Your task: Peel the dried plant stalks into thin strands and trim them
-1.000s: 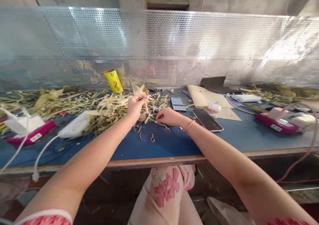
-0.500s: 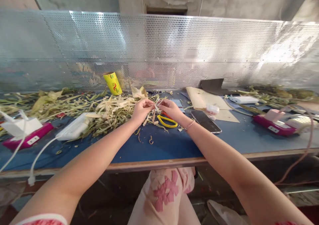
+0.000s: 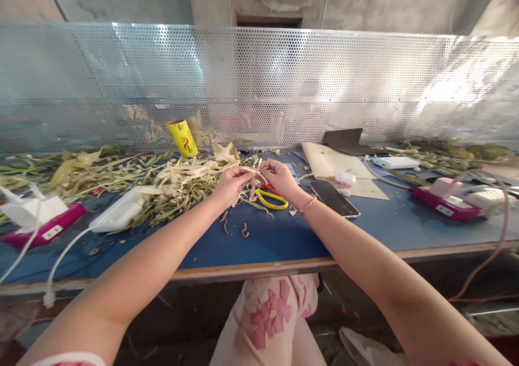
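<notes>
Over the blue table, my left hand (image 3: 229, 186) and my right hand (image 3: 280, 179) come almost together. Both are closed in pinches on a thin pale husk strip (image 3: 259, 164), whose ends stick out between the fingertips. How the strip is folded or twisted is too small to make out. Just below my right hand lie scissors with yellow handles (image 3: 272, 206), partly covered by the hand. Beside my left hand spreads a heap of dried husk strips (image 3: 178, 182), pale and greenish.
Behind the heap leans a yellow tube (image 3: 183, 139). A phone (image 3: 334, 198), a small white case (image 3: 344, 179) and brown card (image 3: 324, 158) lie at right. Magenta power strips (image 3: 446, 205) with cables sit at both sides. A perforated metal screen (image 3: 267, 85) backs the table (image 3: 251, 244).
My left hand has shifted slightly, and its fingers have moved along the pale strip. The strip's ends now point differently, one standing upright. The view has moved a little.
</notes>
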Demonstrator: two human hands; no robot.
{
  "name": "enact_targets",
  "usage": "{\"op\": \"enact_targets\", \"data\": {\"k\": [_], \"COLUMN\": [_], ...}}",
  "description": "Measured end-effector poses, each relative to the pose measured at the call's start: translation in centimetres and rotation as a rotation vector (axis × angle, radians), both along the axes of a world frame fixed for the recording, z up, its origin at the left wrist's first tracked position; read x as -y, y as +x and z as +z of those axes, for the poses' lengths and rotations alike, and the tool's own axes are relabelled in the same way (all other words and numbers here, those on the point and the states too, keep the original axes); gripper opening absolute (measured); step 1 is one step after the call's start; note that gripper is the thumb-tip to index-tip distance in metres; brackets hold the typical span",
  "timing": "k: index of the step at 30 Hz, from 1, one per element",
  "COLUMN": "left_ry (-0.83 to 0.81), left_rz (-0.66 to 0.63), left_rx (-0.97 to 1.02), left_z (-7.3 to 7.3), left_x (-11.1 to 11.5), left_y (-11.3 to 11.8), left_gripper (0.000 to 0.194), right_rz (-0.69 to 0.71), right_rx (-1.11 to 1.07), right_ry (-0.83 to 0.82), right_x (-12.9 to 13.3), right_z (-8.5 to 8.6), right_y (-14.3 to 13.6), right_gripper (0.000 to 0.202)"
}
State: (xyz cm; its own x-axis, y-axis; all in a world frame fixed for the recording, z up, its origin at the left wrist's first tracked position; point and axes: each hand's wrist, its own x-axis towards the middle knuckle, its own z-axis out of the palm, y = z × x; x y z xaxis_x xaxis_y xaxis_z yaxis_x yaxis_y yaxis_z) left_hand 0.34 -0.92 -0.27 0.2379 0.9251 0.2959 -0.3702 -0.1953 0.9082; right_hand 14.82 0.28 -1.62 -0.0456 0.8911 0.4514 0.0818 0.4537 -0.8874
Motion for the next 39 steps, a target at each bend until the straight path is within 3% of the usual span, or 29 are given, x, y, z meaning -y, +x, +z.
{"op": "enact_targets", "data": {"k": [10, 15, 20, 32, 37, 39], "left_ry": [0.073, 0.147, 0.118, 0.2, 0.195, 0.223], "left_rz": [-0.004, 0.012, -0.08, 0.031, -0.027, -0.027], "left_rx": [-0.131, -0.186, -0.115, -0.2, -0.208, -0.257], "left_z": [-0.3, -1.0, -0.9, -1.3, -0.8, -0.6], "left_x": [0.2, -0.4, -0.4, -0.5, -0.2, -0.3], "left_y": [0.3, 0.1, 0.0, 0.2, -0.1, -0.3], "left_gripper": [0.022, 0.016, 0.014, 0.017, 0.009, 0.014], "right_rz": [0.077, 0.017, 0.009, 0.046, 0.038, 0.046], "right_rx": [0.0, 0.107, 0.009, -0.072, -0.114, -0.143], "right_ry": [-0.093, -0.03, -0.046, -0.063, -0.072, -0.095], "right_x": [1.2, 1.6, 1.3, 1.2, 1.2, 1.3], "right_z": [0.7, 1.1, 1.1, 0.8, 1.0, 1.1], "right_y": [-0.6, -0.5, -0.3, -0.6, -0.5, -0.5], "right_gripper": [0.009, 0.006, 0.008, 0.015, 0.021, 0.023]}}
